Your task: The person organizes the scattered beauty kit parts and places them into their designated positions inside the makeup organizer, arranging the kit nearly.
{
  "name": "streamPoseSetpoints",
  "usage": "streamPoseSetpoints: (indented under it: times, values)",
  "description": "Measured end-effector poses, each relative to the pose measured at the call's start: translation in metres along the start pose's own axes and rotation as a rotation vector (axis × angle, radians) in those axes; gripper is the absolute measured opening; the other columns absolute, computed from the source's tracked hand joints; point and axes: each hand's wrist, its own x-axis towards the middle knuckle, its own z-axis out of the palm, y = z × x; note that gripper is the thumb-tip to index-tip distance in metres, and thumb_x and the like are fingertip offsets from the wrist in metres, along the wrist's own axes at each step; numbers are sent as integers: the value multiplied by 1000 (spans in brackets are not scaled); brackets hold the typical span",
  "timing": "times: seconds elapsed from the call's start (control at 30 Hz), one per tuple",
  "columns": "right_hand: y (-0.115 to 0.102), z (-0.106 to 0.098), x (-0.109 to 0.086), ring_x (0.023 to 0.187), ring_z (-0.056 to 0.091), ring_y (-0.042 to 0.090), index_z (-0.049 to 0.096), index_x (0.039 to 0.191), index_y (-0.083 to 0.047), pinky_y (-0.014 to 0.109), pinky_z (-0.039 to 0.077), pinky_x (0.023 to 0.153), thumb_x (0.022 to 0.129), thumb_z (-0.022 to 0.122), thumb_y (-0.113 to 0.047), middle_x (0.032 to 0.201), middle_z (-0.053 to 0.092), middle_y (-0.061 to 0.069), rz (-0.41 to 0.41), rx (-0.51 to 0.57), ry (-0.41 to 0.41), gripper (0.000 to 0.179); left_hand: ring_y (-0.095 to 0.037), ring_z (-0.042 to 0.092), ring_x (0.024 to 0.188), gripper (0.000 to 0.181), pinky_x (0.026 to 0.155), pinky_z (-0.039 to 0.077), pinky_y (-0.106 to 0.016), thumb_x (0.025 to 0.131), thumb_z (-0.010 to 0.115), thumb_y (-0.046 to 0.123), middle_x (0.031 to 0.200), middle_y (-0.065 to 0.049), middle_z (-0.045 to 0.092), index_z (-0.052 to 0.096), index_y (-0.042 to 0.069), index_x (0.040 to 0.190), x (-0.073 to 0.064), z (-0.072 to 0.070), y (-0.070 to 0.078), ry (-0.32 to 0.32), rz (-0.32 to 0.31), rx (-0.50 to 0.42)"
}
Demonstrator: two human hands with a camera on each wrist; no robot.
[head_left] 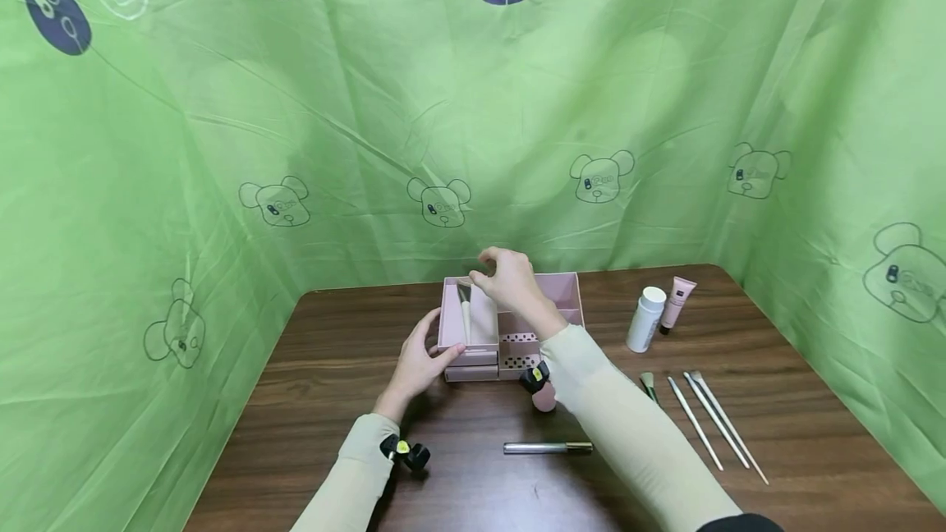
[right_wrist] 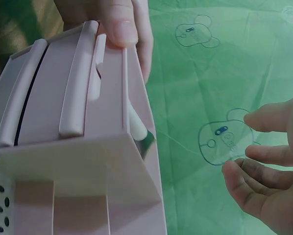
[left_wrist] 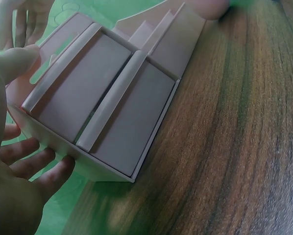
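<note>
A pink makeup organizer [head_left: 486,333] stands at the back of the table, with two drawers on its left half and compartments on its right. My left hand [head_left: 415,369] grips its left side, thumb over the upper front edge and fingers along the side wall. A makeup brush [head_left: 466,320] with a pale handle lies in the top left tray, bristles toward the back. Above the organizer, my right hand [head_left: 513,282] hovers with loosely bent fingers and nothing between them. In the right wrist view, the right hand [right_wrist: 269,171] is apart from the organizer.
Right of the organizer stand a white bottle [head_left: 646,320] and a pink tube [head_left: 676,304]. Several white-handled brushes [head_left: 695,424] and a green-handled brush [head_left: 649,384] lie nearer. In front are a silver tube [head_left: 535,448] and a round pink item [head_left: 544,398]. Green cloth [head_left: 369,245] hangs behind the table.
</note>
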Motion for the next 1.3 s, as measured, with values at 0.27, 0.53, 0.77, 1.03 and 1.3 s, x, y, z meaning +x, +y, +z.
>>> streamPoseSetpoints:
  times: [0.27, 0.53, 0.77, 1.03, 1.3]
  values:
    - [14, -22, -18, 89, 70, 22, 68, 116, -8, 36, 60, 81, 86, 72, -29, 104, 73, 9, -28, 31, 37, 37, -42, 49, 127, 81, 99, 54, -43, 82, 80, 14, 141, -30, 43, 34, -5, 146, 0, -2, 0, -14, -16, 4]
    - [31, -42, -39, 85, 71, 22, 68, 114, -8, 37, 61, 78, 85, 72, -29, 101, 73, 12, -32, 41, 53, 36, -40, 50, 127, 82, 99, 54, -41, 81, 80, 14, 142, -29, 43, 35, -4, 147, 1, -2, -2, -5, -28, 18]
    - [49, -58, -61, 85, 71, 25, 68, 114, -7, 39, 62, 76, 85, 72, -28, 102, 72, 10, -27, 32, 85, 36, -35, 50, 127, 81, 96, 56, -33, 80, 81, 18, 143, -21, 44, 38, 5, 147, 6, 4, -27, 31, -24, 17]
    - [73, -70, -85, 82, 71, 24, 69, 114, -8, 41, 61, 74, 84, 74, -28, 99, 72, 11, -7, -16, 129, 36, -38, 52, 125, 82, 96, 56, -34, 80, 81, 12, 143, -24, 43, 35, 3, 148, 11, 5, -35, 15, -24, 5]
    - [99, -80, -107, 78, 69, 22, 68, 109, -5, 41, 59, 73, 83, 75, -23, 92, 72, 11, -7, -72, 152, 33, -33, 53, 125, 81, 95, 56, -30, 79, 83, 21, 142, -18, 47, 40, 8, 147, 9, 5, -36, 37, -23, -2]
